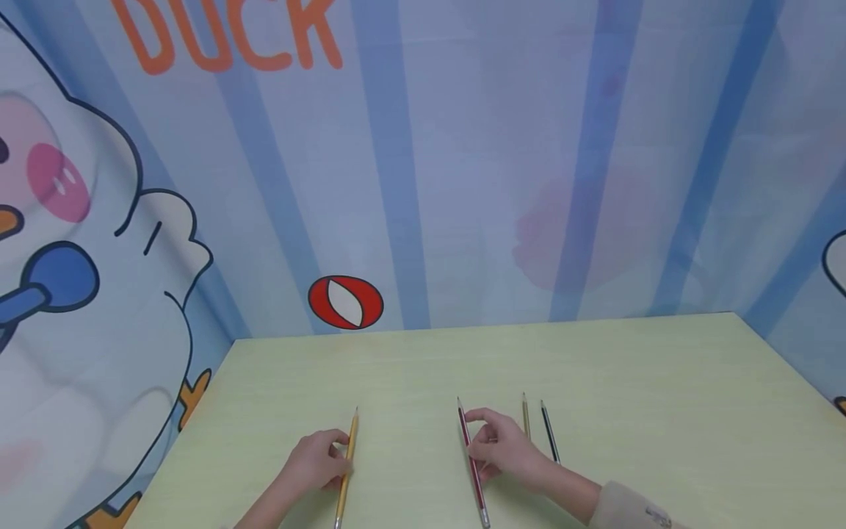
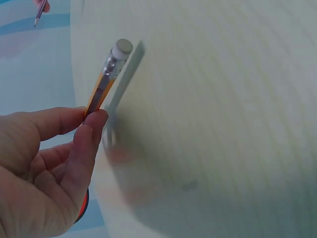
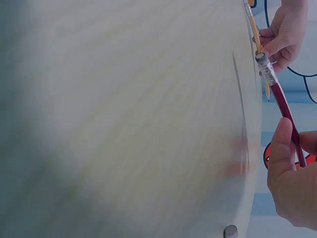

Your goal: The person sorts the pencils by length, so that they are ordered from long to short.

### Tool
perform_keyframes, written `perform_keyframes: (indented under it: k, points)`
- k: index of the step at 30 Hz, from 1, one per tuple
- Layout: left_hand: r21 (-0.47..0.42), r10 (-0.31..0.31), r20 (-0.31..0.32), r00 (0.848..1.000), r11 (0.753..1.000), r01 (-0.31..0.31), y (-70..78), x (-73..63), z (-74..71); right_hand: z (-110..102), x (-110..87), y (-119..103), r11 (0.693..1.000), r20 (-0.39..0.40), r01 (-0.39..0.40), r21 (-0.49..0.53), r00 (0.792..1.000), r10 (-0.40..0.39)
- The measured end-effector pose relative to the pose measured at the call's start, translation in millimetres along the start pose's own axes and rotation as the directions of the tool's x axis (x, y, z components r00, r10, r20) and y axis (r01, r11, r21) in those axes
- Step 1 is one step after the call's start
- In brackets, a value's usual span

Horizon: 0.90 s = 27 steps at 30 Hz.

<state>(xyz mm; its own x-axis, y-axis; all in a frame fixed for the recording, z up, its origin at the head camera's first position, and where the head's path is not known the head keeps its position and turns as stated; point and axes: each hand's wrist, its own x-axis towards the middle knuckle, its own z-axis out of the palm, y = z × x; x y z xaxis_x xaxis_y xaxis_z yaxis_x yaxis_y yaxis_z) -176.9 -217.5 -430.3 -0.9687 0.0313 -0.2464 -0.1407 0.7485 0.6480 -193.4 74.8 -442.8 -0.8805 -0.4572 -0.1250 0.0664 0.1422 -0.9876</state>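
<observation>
My left hand (image 1: pixel 316 463) pinches a yellow pencil (image 1: pixel 344 488) between thumb and fingers. The left wrist view shows that pencil's metal ferrule and white eraser (image 2: pixel 121 48), its shadow falling on the table beside it. To the right, my right hand (image 1: pixel 514 454) pinches a dark red pencil (image 1: pixel 475 477) near its middle, the sharpened tip pointing away from me. Its silver ferrule and grey eraser (image 3: pixel 261 57) stick out past the thumb in the right wrist view. Both pencils point roughly forward, with a stretch of tabletop between them.
Just right of my right hand lie a gold-coloured pencil (image 1: pixel 526 417) and a dark pencil (image 1: pixel 548 427), partly hidden by that hand and forearm. Everything is over a pale yellow-green table (image 1: pixel 410 375). A blue striped cartoon backdrop (image 1: pixel 463 184) rises behind its far edge.
</observation>
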Motion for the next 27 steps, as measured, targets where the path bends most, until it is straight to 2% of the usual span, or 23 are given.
perform_keyframes:
  k: [6,21,27]
  points:
    - [0.038,-0.015,-0.002,1.000,0.999,0.015,-4.9,-0.2,0.6,0.4,-0.2,0.5,1.000,-0.001,-0.003,0.006,1.000,0.003]
    - [0.108,0.004,0.007,1.000,0.994,-0.005,-9.3,-0.1,-0.8,-0.9,-0.3,1.9,1.000,0.000,-0.003,0.004,1.000,0.003]
    - [0.105,-0.052,0.034,0.998,0.993,0.049,-6.7,1.4,-2.4,-1.2,0.6,3.5,1.000,0.008,-0.002,0.006,1.000,0.002]
